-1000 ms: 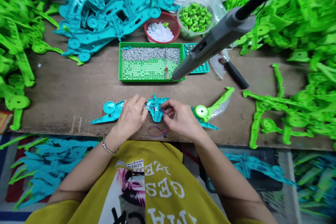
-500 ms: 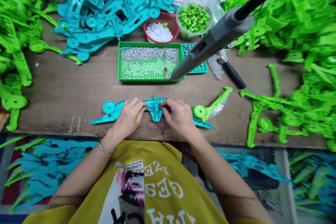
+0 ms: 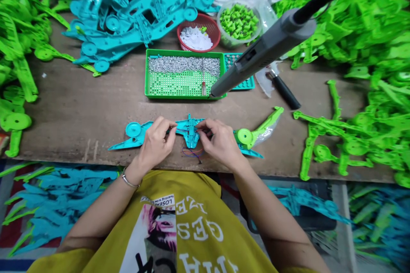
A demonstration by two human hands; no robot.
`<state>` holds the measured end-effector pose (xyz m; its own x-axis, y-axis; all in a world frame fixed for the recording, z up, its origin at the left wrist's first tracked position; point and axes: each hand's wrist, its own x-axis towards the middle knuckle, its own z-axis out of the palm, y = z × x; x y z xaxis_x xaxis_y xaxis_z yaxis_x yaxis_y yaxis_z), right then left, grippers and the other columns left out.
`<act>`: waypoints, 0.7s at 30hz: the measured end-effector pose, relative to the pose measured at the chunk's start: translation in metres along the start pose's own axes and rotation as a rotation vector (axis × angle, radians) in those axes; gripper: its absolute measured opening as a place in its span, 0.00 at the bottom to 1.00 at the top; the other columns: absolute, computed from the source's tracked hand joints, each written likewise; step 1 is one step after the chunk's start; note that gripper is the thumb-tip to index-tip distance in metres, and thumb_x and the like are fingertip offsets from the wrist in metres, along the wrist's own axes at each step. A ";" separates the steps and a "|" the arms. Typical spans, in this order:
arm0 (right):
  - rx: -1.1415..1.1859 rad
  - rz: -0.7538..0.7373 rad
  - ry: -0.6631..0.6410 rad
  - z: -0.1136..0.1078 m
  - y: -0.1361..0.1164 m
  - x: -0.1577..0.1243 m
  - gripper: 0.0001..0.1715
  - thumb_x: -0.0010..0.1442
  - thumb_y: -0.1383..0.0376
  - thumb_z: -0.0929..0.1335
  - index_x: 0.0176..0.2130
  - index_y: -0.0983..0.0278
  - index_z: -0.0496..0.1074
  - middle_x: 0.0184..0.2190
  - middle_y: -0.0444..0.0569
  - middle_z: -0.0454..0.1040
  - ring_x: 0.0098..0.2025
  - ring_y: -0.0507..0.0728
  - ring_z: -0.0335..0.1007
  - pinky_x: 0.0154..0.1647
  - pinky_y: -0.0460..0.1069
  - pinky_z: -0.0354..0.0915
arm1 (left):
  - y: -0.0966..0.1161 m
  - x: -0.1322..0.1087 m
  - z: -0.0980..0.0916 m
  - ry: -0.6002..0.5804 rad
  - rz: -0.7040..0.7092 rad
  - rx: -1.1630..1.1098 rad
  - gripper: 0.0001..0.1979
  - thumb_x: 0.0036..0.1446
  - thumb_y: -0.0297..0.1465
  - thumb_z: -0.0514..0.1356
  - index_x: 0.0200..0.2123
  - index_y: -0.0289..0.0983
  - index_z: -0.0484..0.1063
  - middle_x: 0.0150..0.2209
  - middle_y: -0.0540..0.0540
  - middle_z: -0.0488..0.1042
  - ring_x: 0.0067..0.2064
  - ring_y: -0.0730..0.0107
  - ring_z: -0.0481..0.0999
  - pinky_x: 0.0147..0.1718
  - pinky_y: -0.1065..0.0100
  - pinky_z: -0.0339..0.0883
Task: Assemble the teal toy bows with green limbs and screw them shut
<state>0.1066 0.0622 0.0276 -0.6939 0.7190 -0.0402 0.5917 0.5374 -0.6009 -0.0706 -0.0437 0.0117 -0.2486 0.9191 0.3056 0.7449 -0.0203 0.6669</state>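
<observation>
A long turquoise plastic part (image 3: 191, 140) lies across the table in front of me, its middle showing ribs and a short upright stem. My left hand (image 3: 158, 140) rests over its left half, thumb and forefinger pinched on a thin dark wire that runs toward the middle. Over the right half is my right hand (image 3: 218, 141), its fingertips pinched together at the centre; what they hold is too small to make out. Loose red and blue wires (image 3: 191, 153) curl below the part. A green plastic arm with a round disc (image 3: 245, 136) lies at its right end.
Behind the part stands a green tray (image 3: 174, 89) of small metal pieces with a screwdriver (image 3: 203, 87). A grey hanging tool (image 3: 256, 57) slants over its right corner. A black-handled tool (image 3: 285, 89) lies further right. Green parts (image 3: 355, 149) and turquoise parts (image 3: 134, 30) are piled around.
My left fingertips have drawn back slightly to the left from the part's middle. The right hand stays at the centre with its fingers shifted a little. The loose wires moved slightly right.
</observation>
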 end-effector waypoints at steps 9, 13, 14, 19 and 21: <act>0.049 -0.023 -0.024 0.001 0.000 -0.002 0.08 0.58 0.72 0.64 0.37 0.62 0.70 0.33 0.48 0.79 0.38 0.58 0.72 0.43 0.51 0.65 | 0.000 -0.001 -0.002 0.071 -0.047 -0.065 0.04 0.63 0.26 0.56 0.36 0.38 0.70 0.34 0.48 0.74 0.37 0.69 0.74 0.38 0.67 0.69; 0.057 -0.009 0.036 0.002 0.001 -0.003 0.08 0.55 0.71 0.64 0.37 0.64 0.70 0.33 0.50 0.76 0.35 0.57 0.72 0.40 0.51 0.66 | -0.007 -0.004 0.003 0.187 -0.162 -0.198 0.03 0.62 0.28 0.57 0.36 0.38 0.71 0.32 0.49 0.73 0.36 0.70 0.74 0.36 0.67 0.68; 0.057 -0.012 0.043 0.002 0.000 -0.003 0.08 0.55 0.71 0.65 0.37 0.64 0.70 0.33 0.51 0.75 0.35 0.57 0.71 0.40 0.51 0.66 | -0.009 -0.005 0.005 0.225 -0.214 -0.255 0.03 0.61 0.29 0.58 0.36 0.38 0.71 0.32 0.49 0.73 0.35 0.71 0.74 0.35 0.68 0.69; 0.163 0.039 0.042 -0.002 0.001 -0.002 0.08 0.57 0.70 0.62 0.36 0.62 0.69 0.34 0.49 0.77 0.36 0.56 0.73 0.40 0.50 0.66 | -0.014 -0.005 0.004 0.401 -0.384 -0.526 0.03 0.62 0.32 0.57 0.38 0.39 0.68 0.33 0.51 0.72 0.33 0.72 0.77 0.35 0.67 0.72; 0.200 0.060 0.055 -0.003 0.003 -0.001 0.10 0.58 0.71 0.60 0.36 0.62 0.69 0.33 0.48 0.77 0.36 0.56 0.73 0.41 0.50 0.66 | -0.010 -0.006 -0.011 0.459 -0.344 -0.417 0.04 0.62 0.33 0.57 0.39 0.39 0.68 0.34 0.50 0.71 0.35 0.71 0.77 0.36 0.66 0.72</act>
<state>0.1106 0.0641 0.0282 -0.6329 0.7732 -0.0403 0.5344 0.3986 -0.7454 -0.0828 -0.0536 0.0105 -0.7315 0.6434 0.2256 0.3008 0.0077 0.9537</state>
